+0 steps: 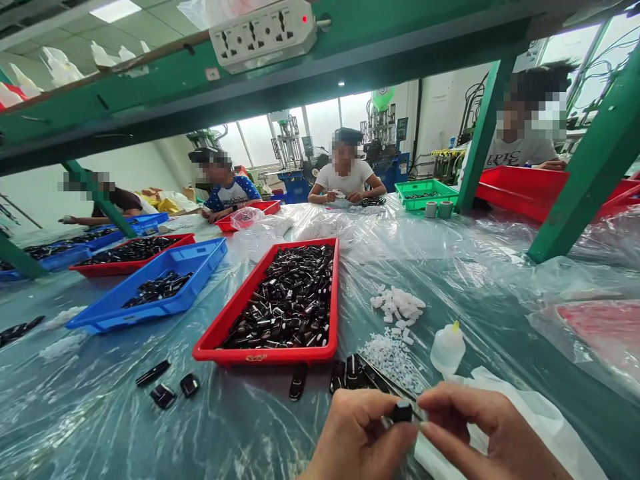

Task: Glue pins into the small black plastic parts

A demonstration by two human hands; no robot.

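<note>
My left hand is at the bottom edge, fingers closed in a pinch on a small black plastic part. My right hand meets it from the right, its fingers pinched on thin metal tweezers whose tip reaches the same part. Just beyond my hands stands a red tray full of black glossy parts. Several loose black parts lie in front of it. A small white squeeze bottle with a yellow tip stands to the right.
Piles of tiny white pieces lie on the plastic-covered table. Blue tray and another red tray sit to the left, a green tray further back. Several seated people work at the far side. Green shelf legs stand at right.
</note>
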